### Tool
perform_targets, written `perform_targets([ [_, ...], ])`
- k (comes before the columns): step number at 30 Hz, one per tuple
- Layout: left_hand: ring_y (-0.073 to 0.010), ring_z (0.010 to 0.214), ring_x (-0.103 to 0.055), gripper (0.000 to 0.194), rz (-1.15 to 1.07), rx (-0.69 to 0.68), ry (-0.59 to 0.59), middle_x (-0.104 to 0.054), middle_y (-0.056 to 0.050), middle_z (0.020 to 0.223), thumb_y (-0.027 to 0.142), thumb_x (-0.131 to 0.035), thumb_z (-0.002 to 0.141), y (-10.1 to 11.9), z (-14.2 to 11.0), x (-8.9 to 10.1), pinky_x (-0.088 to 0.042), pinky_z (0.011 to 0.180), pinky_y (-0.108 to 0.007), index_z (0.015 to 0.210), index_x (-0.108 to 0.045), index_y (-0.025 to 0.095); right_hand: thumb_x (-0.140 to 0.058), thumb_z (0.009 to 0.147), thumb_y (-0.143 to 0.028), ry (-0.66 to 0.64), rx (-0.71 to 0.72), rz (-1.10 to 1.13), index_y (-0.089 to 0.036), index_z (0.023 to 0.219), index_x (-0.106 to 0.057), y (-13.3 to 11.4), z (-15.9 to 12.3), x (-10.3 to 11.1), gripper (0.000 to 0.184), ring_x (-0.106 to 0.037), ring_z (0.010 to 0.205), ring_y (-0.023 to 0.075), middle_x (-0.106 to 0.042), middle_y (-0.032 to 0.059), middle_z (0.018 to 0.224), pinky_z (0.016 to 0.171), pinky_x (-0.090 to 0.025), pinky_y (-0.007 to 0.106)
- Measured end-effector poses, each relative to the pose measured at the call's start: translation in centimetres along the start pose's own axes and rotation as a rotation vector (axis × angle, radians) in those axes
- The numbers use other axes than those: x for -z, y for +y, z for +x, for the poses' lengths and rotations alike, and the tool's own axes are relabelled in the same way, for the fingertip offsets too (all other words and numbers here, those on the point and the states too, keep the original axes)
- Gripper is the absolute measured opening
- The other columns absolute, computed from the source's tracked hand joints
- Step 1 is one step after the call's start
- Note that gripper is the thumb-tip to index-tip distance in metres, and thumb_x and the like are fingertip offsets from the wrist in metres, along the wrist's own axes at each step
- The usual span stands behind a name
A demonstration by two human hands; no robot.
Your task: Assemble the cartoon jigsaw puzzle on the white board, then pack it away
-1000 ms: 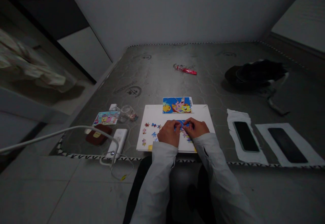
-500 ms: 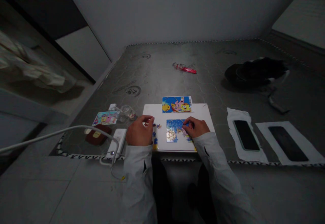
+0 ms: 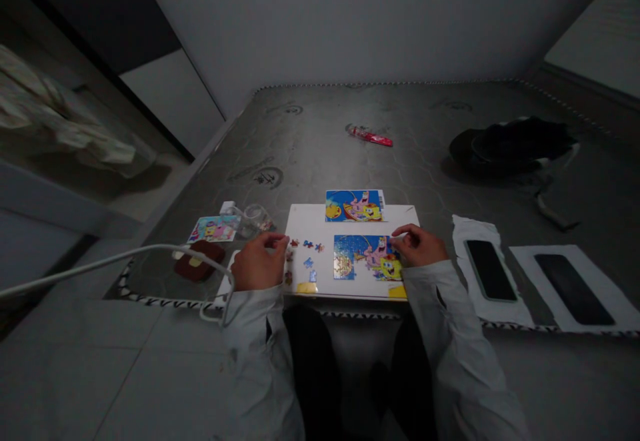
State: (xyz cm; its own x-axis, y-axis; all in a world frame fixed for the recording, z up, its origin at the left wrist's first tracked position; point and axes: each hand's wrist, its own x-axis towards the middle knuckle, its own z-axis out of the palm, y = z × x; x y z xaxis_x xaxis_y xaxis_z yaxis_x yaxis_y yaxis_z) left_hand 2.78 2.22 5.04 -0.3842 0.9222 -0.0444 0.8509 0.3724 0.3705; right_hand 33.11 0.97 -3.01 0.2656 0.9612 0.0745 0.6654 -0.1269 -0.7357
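A partly assembled cartoon jigsaw puzzle (image 3: 367, 254) lies on a white board (image 3: 320, 218), with a gap along its lower middle. My right hand (image 3: 424, 246) rests at the puzzle's upper right edge, its thumb and index finger slightly apart. At the board's left edge is my left hand (image 3: 261, 261), thumb and index pinched together beside the loose pieces; what they hold, if anything, is too small to make out. Several loose puzzle pieces (image 3: 309, 263) are spread over the board's left part. Above the puzzle lies a picture card (image 3: 354, 206) with the same cartoon scene.
Left of the board are a second picture card (image 3: 214, 228), a clear plastic container (image 3: 256, 218), a brown case (image 3: 199, 261) and a white cable (image 3: 150, 249). Two phones (image 3: 490, 270) lie on white sheets at right. Farther back are a red item (image 3: 373, 136) and a dark cap (image 3: 510, 148).
My left hand has moved left, from the puzzle to the board's left edge. My right hand has shifted right, uncovering the puzzle's yellow and pink figures.
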Motion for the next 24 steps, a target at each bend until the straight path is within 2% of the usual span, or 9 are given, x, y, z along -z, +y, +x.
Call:
perform_targets([
  [9, -0.026, 0.088, -0.067, 0.029, 0.015, 0.003, -0.057, -0.076, -0.002, 0.094, 0.047, -0.06, 0.081, -0.2, -0.1, 0.2, -0.048, 0.074, -0.034, 0.097, -0.075, 0.029, -0.069, 0.067, -0.048, -0.123, 0.017, -0.099, -0.023, 0.088, -0.071, 2.8, 0.2, 2.1, 0.033, -0.052, 0.055, 0.0115, -0.059, -0.0035, 0.06, 0.056, -0.036, 0.025],
  [14, -0.0267, 0.089, -0.067, 0.029, 0.036, -0.011, -0.06, -0.076, -0.002, 0.094, 0.047, -0.06, 0.081, -0.3, -0.1, 0.2, -0.048, 0.074, -0.034, 0.097, -0.075, 0.029, -0.073, 0.064, -0.046, -0.233, -0.021, -0.192, -0.026, 0.088, -0.073, 3.4, 0.7, 3.0, 0.031, -0.055, 0.054, 0.0119, -0.061, -0.0042, 0.058, 0.052, -0.036, 0.025],
  [20, -0.0248, 0.088, -0.067, 0.026, 0.076, -0.018, -0.06, -0.076, -0.002, 0.09, 0.045, -0.061, 0.081, -0.6, -0.1, 0.2, -0.049, 0.074, -0.032, 0.096, -0.075, 0.03, -0.075, 0.064, -0.044, -0.261, -0.008, -0.216, -0.027, 0.085, -0.073, 3.1, 0.7, 2.5, 0.027, -0.057, 0.055, 0.0128, -0.062, -0.0042, 0.057, 0.052, -0.037, 0.025],
  [24, -0.0252, 0.089, -0.068, 0.023, 0.128, -0.025, -0.124, -0.076, -0.002, 0.093, 0.04, -0.058, 0.083, -1.3, 0.3, 0.3, -0.048, 0.073, -0.032, 0.099, -0.074, 0.031, -0.076, 0.064, -0.041, -0.258, -0.008, -0.22, -0.027, 0.084, -0.073, 2.7, 0.5, 2.2, 0.025, -0.056, 0.052, 0.0128, -0.061, -0.004, 0.055, 0.05, -0.037, 0.025],
])
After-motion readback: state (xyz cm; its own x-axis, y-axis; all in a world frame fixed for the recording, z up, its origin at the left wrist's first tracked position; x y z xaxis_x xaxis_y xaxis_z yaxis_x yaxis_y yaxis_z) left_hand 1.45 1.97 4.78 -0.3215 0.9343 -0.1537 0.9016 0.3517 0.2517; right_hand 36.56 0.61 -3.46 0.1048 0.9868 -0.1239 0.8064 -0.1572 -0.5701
